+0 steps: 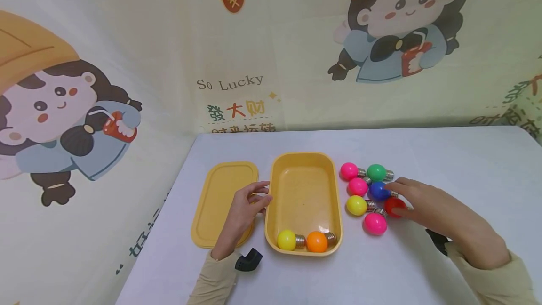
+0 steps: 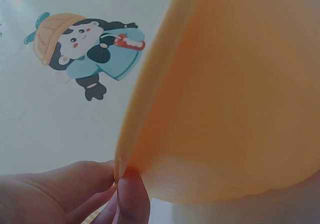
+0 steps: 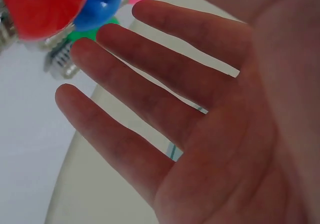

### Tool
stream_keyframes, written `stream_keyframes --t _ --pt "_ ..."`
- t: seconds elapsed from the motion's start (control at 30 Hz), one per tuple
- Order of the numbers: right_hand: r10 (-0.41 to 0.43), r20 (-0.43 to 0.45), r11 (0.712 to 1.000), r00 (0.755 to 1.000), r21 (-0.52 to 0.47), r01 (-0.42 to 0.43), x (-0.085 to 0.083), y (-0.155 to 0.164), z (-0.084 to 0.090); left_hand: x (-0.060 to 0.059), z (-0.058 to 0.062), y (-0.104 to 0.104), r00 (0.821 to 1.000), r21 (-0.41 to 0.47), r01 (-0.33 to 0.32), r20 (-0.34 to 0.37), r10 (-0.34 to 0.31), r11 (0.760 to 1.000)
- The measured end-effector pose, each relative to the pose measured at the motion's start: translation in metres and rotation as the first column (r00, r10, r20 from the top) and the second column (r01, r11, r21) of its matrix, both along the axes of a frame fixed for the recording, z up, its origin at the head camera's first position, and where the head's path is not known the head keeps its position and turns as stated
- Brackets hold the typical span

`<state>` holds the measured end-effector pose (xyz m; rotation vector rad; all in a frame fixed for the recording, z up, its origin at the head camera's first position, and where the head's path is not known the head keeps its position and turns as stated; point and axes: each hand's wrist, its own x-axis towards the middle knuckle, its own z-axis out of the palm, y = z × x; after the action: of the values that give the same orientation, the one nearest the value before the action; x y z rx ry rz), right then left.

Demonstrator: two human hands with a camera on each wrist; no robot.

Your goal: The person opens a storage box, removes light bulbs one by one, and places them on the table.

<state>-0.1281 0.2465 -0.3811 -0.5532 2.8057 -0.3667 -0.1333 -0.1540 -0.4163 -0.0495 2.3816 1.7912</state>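
Observation:
My left hand [image 1: 245,206] is at the left side of a yellow plastic container [image 1: 302,192]. In the left wrist view, the container's rim [image 2: 137,119] lies between the thumb and a finger, which pinch it. A yellow bulb [image 1: 286,240] and an orange bulb [image 1: 317,242] lie at the container's near end. My right hand [image 1: 432,204] is over the loose bulbs, nearest a red bulb [image 1: 394,207] and a blue bulb [image 1: 378,191]. Its fingers [image 3: 135,104] are extended and apart in the right wrist view, with nothing held; the thumb is not clearly visible there.
Pink bulbs [image 1: 375,223], a green bulb [image 1: 376,172] and another yellow bulb [image 1: 356,205] lie to the right of the container. A flat yellow lid [image 1: 211,201] rests left of it on the white table [image 1: 296,281]. A printed cloth [image 1: 296,51] hangs behind.

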Motion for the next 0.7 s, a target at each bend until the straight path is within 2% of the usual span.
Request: stream_keyframes --t 0.13,0.43,0.63,0.7 --pt "0.048 -0.11 0.997 0.993 -0.047 -0.054 0.003 -0.009 0.005 -0.001 0.0 0.0 1.0 -0.007 0.0 -0.002 0.0 1.0" --pt "0.126 -0.237 0.983 0.963 -0.099 -0.153 0.007 -0.031 0.013 0.0 0.001 0.0 1.0 -0.015 -0.002 0.001 0.002 1.0" --pt "0.194 -0.272 0.966 0.943 -0.115 -0.232 0.009 -0.045 0.014 -0.002 -0.001 -0.001 1.0 -0.004 0.004 -0.002 -0.004 1.0" --pt "0.207 -0.264 0.962 0.942 -0.122 -0.245 0.009 -0.049 0.015 -0.002 -0.001 -0.001 1.0 -0.002 0.006 -0.004 -0.006 1.0"
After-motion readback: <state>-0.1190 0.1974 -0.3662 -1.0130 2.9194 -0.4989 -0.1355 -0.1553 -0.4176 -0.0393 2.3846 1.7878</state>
